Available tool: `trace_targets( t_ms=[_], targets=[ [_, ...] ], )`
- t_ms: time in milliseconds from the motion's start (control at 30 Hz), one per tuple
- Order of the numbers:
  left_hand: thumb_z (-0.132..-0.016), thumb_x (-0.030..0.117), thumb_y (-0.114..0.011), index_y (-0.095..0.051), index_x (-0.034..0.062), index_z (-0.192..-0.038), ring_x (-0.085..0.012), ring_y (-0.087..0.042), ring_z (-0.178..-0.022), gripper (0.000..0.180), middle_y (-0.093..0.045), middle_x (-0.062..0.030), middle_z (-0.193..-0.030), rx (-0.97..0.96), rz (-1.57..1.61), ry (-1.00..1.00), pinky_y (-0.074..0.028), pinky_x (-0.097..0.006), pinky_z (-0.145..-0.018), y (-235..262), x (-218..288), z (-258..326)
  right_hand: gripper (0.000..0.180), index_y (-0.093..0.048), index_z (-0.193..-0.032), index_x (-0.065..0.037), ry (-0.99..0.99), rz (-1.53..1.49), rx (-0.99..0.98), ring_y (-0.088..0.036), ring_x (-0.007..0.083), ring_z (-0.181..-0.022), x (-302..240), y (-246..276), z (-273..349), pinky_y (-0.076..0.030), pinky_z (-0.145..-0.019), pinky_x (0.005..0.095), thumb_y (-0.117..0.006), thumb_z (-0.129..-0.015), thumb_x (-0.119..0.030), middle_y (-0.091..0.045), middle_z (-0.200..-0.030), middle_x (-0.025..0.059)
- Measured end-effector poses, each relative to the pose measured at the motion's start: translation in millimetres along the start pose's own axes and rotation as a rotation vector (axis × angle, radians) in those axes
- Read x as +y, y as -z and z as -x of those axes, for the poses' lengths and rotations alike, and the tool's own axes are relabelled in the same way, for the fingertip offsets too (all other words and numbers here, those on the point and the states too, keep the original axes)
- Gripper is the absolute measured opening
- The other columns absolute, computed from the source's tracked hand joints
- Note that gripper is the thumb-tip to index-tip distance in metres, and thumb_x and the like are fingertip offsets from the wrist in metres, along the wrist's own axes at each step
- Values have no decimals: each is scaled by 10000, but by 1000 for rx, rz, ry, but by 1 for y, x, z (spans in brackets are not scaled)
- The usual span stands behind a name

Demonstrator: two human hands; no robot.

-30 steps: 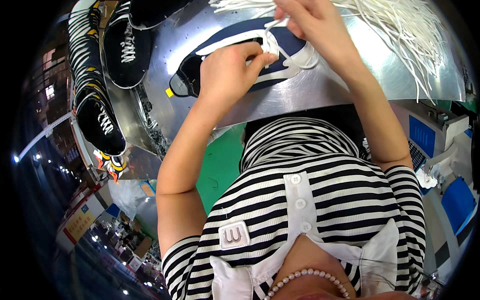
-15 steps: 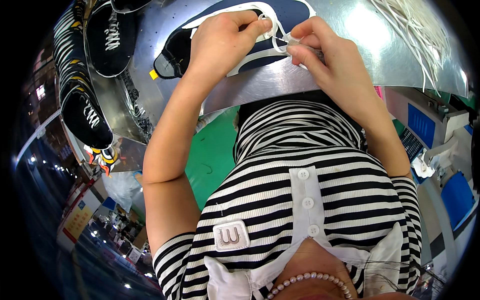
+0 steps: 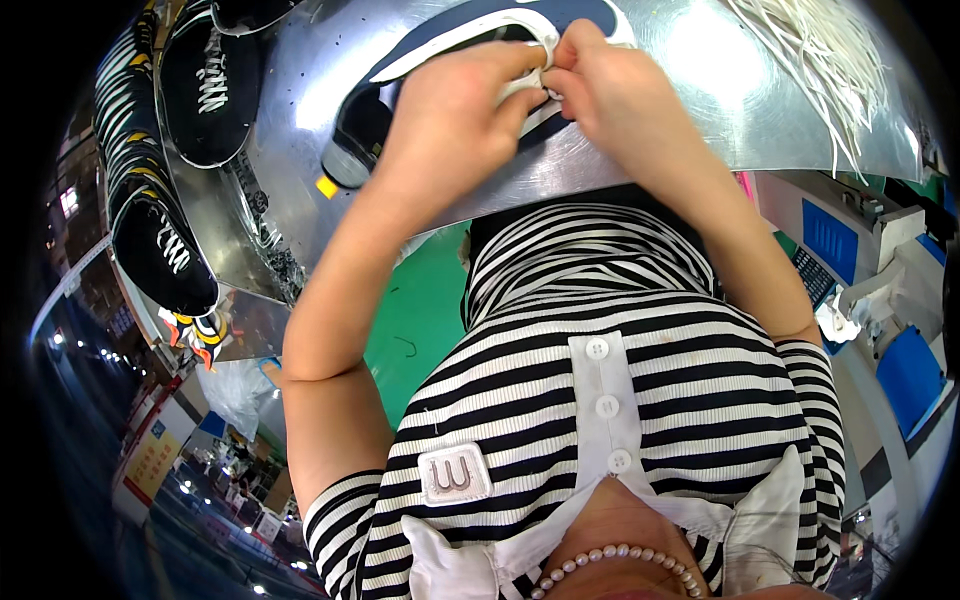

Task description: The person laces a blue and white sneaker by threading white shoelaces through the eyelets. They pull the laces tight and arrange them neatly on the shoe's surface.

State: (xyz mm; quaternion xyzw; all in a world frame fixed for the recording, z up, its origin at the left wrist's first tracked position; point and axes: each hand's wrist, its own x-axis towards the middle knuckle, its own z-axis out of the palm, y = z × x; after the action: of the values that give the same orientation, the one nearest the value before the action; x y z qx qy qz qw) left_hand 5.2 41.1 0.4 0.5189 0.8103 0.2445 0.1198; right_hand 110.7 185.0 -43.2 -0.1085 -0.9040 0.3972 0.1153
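A workshop is seen in the head view, green floor point(image 3: 420, 300) underfoot, and a shiny metal table point(image 3: 740, 130) is set across the top. On it, right in front of the body, the navy shoe point(image 3: 425, 42) is laid with its yellow tab point(image 3: 326, 187) pointed to the left. And here the hands are brought together over its middle! The white edging of the opening is pinched by the left hand point(image 3: 450, 130), thumb and forefinger closed on it; just beside, the fingertips of the right hand point(image 3: 625, 100) are drawn tight, apparently on a white lace point(image 3: 553, 95). Lacing is judged to be the step in hand; a steady left pinch and a clean pull through the hole are called for next. The lace's tip and the eyelets are hidden by the fingers, and the toe is cut off by the right hand. To the right, a heap of loose laces point(image 3: 820, 70) is spread.
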Motion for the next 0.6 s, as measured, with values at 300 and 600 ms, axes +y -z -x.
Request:
trace_targets(
  t_ms=[300, 600],
  targets=[
    [-797, 71, -724, -671, 92, -992, -228, -573, -571, 203, -617, -22, -704, 259, -283, -252, -443, -330, -558, -1, 1, 37, 252, -616, -1145, -21, -185, -247, -9, -646, 135, -847, 33, 107, 12, -522, -799, 281, -630, -949, -179, -661, -870, 33],
    [-983, 409, -561, -684, 54, -1170, -214, -629, -1003, 419, -695, -97, -1038, -328, 709, 508, -460, -332, -912, 27, -16, 39, 407, -558, -1098, -31, -203, -649, 231, -613, 127, -886, 16, 38, -9, -525, -776, 262, -816, -813, -163, -631, -995, 64]
  ],
)
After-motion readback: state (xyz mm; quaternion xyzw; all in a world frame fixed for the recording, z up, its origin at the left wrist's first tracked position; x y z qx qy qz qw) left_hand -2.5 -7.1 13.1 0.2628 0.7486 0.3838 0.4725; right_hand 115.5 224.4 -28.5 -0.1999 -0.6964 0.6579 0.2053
